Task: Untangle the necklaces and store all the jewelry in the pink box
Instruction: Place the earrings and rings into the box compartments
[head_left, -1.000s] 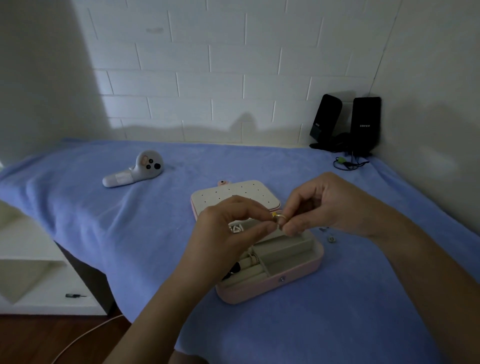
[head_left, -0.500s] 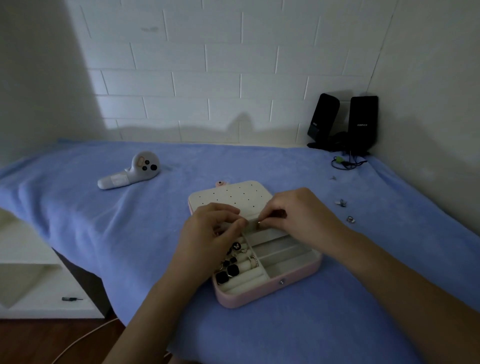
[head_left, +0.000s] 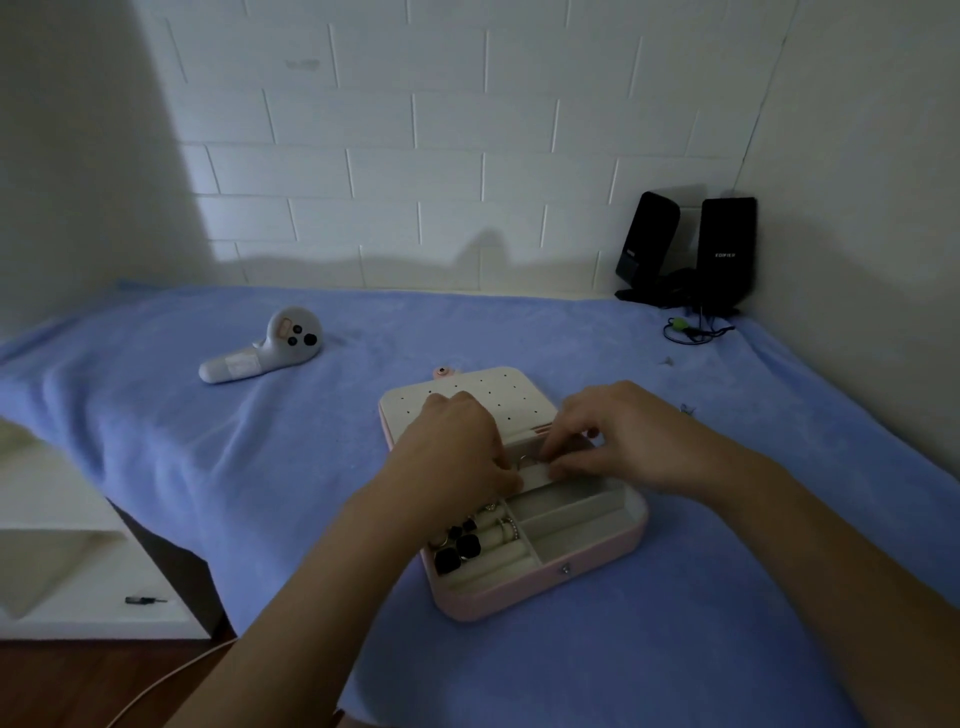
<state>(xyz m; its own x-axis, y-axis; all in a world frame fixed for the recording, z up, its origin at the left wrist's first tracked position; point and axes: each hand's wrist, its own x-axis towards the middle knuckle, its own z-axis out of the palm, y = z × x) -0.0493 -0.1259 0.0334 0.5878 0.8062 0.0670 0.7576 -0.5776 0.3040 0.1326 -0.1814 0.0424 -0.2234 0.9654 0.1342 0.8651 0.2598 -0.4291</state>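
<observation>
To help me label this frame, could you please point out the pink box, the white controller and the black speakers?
pink box (head_left: 519, 592): head view, on its front wall.
white controller (head_left: 234, 366): head view, on its handle.
black speakers (head_left: 726, 254): head view, front face of the one nearer the corner.

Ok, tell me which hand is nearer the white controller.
Left. The left hand is over the left side of the box, with the controller beyond it to the left and back. The right hand is over the box's right side, farther away.

Whatever sits between the fingertips (head_left: 563, 470) over the pink box (head_left: 519, 592) is too small to tell.
</observation>
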